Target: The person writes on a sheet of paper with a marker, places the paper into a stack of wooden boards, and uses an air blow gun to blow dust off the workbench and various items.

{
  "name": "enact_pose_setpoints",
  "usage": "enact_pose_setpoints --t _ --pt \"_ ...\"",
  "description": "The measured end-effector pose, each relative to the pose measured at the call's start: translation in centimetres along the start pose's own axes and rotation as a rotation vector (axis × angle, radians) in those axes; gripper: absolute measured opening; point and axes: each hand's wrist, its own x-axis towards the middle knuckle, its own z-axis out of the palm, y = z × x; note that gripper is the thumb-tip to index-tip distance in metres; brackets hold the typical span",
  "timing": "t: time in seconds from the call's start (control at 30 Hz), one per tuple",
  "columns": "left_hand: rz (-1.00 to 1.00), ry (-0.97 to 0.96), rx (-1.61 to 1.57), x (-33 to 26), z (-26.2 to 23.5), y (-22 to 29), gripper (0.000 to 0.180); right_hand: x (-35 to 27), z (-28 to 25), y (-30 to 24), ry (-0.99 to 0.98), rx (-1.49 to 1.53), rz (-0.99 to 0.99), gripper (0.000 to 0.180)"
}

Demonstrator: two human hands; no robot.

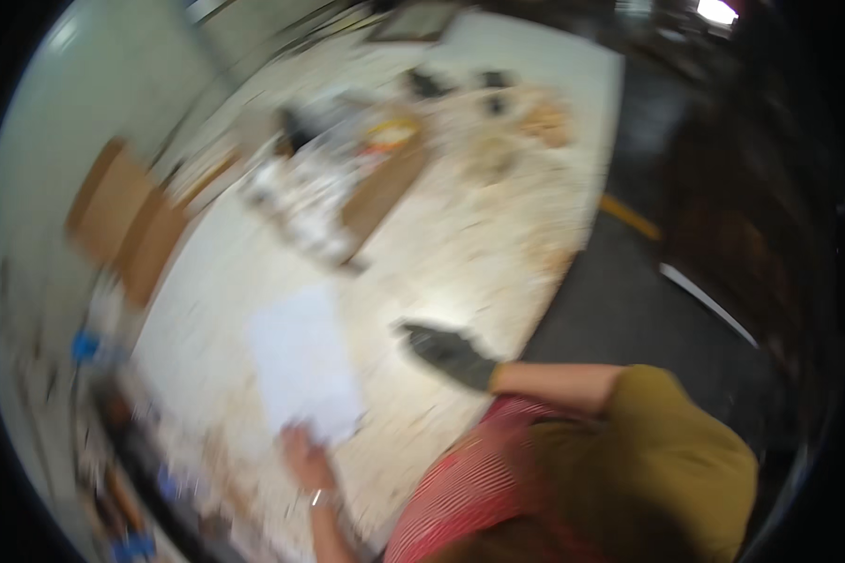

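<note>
A white sheet of paper lies on the pale worktable. My left hand, bare and with a bracelet at the wrist, is at the sheet's near left corner. Its fingertips overlap the paper's edge, but blur hides whether they pinch it or rest on it. To the right of the sheet, my right hand wears a dark grey glove. It is held over the table, apart from the paper, with the fingers stretched out toward the left. Nothing shows in that hand.
Beyond the paper, an open cardboard box stands beside crumpled white and clear plastic. Small dark items are farther back. A cardboard piece leans at the left. Blurred tools and blue items line the left edge.
</note>
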Motion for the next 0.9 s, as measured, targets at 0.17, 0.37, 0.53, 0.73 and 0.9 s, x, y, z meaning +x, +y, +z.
enact_pose_setpoints --t 0.17,0.37,0.53,0.73,0.9 --pt "0.07 0.021 -0.052 -0.2 -0.3 3.6 0.04 -1.3 1.6 -4.3 0.148 -0.786 -0.076 0.027" --pt "-0.004 -0.018 -0.047 0.4 -1.6 10.5 0.037 2.2 5.6 -4.9 0.097 -0.519 -0.022 0.029" --pt "0.018 -0.11 -0.241 1.3 -1.2 11.3 0.033 3.4 6.2 -1.6 0.017 -0.629 -0.035 0.032" --pt "0.223 0.137 0.027 1.7 0.1 9.8 0.037 3.3 4.3 -0.6 -0.06 -0.912 -0.191 0.031" --pt "0.095 -0.04 -0.104 0.7 0.5 11.7 0.039 5.2 5.2 -4.2 0.1 -0.368 0.116 0.03"
